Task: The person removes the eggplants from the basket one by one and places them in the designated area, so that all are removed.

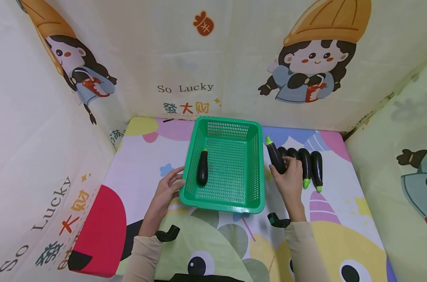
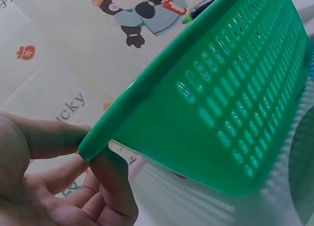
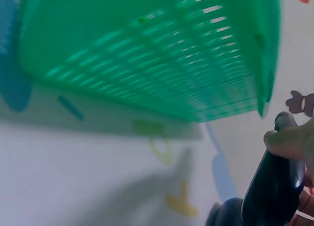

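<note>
A green plastic basket (image 1: pixel 218 205) stands on the table with one dark eggplant (image 1: pixel 202 168) lying inside, toward its left wall. My left hand (image 1: pixel 165 190) pinches the basket's rim at the near left corner; in the left wrist view the thumb and a bent finger meet round the green rim (image 2: pixel 113 120). To the right of the basket, my right hand (image 1: pixel 288 182) grips another eggplant (image 1: pixel 275 156), its green stem end pointing away and up. In the right wrist view this eggplant (image 3: pixel 272 187) shows under the thumb, beside the basket's wall. The right fingers are partly hidden.
Several more eggplants lie in a row right of the basket, among them one at the right end (image 1: pixel 317 168) and its neighbour (image 1: pixel 305 162). A patterned cloth (image 1: pixel 234 58) hangs behind the table and along both sides. The table's cover (image 1: pixel 142 156) is printed with cartoon shapes.
</note>
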The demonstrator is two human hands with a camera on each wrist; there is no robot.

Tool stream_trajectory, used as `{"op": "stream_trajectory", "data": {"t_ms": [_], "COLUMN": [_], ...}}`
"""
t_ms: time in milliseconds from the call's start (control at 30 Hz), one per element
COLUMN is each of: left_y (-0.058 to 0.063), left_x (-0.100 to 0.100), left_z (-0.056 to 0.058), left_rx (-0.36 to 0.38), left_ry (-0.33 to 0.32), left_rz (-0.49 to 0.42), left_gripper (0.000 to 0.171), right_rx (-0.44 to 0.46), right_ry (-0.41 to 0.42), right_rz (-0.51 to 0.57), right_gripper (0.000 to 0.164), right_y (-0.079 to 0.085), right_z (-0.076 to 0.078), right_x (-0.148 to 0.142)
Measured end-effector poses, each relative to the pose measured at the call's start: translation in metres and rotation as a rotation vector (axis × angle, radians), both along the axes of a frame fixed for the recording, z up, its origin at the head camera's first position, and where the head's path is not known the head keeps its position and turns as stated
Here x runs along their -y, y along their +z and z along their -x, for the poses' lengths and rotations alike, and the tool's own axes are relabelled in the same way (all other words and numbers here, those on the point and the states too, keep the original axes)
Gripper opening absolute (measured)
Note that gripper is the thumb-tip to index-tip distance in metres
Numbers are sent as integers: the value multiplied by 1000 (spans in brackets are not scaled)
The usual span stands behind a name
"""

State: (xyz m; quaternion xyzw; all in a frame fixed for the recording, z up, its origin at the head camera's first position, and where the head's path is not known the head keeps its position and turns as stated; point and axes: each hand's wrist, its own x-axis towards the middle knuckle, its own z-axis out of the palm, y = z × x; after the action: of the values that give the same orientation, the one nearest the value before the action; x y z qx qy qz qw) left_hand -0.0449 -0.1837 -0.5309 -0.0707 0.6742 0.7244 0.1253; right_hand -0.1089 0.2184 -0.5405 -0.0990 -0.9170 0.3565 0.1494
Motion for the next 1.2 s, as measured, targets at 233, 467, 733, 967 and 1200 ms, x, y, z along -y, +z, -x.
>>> {"op": "stream_trajectory", "data": {"t_ms": [233,467,733,967,1200], "left_y": [1,-1,-2,-1,-1], "left_x": [0,0,0,0,-1], "left_z": [0,0,0,-1,0], "left_rx": [7,-1,-5,-4,-4], "left_ry": [9,10,13,11,4], "left_rz": [1,2,1,6,0], "left_gripper": [54,54,54,54,54], "right_rx": [51,30,83,61,19], "right_ry": [-17,-54,-105,-136,-157], "right_rz": [-60,-104,-203,-275,-329], "right_gripper": [58,56,52,51,50], "right_y": [-17,-29,-38,-46,-50], "right_z": [-3,-1,4,8,10], "right_x": [1,3,7,10,12]}}
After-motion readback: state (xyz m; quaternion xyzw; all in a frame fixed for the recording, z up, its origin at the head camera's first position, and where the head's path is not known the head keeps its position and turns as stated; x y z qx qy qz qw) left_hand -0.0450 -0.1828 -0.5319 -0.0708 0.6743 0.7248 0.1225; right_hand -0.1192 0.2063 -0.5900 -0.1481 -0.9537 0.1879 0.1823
